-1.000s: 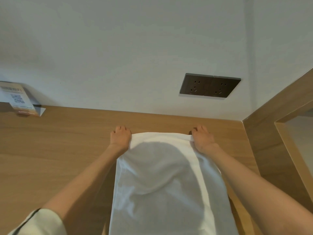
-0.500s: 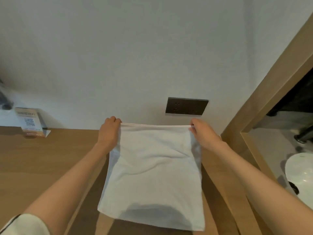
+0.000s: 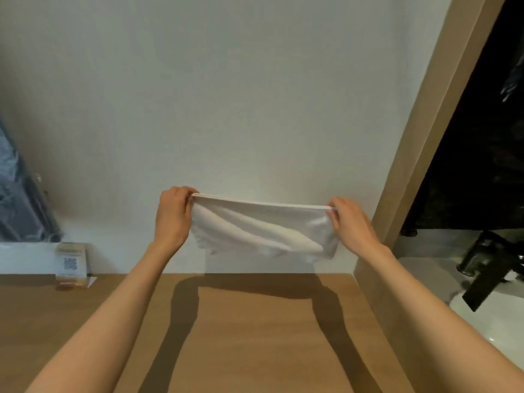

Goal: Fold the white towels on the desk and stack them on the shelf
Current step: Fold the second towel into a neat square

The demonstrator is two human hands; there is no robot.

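Both hands grip our white towel (image 3: 265, 232) mid-frame above the tabletop (image 3: 249, 336): left hand (image 3: 173, 215) and right hand (image 3: 350, 219) pinch its top corners; soft, light, it sags.

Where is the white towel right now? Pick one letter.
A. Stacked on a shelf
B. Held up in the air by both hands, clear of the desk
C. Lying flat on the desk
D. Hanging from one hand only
B: the left hand and the right hand each pinch a top corner of the towel, which hangs in front of the wall, its lower edge above the desk.
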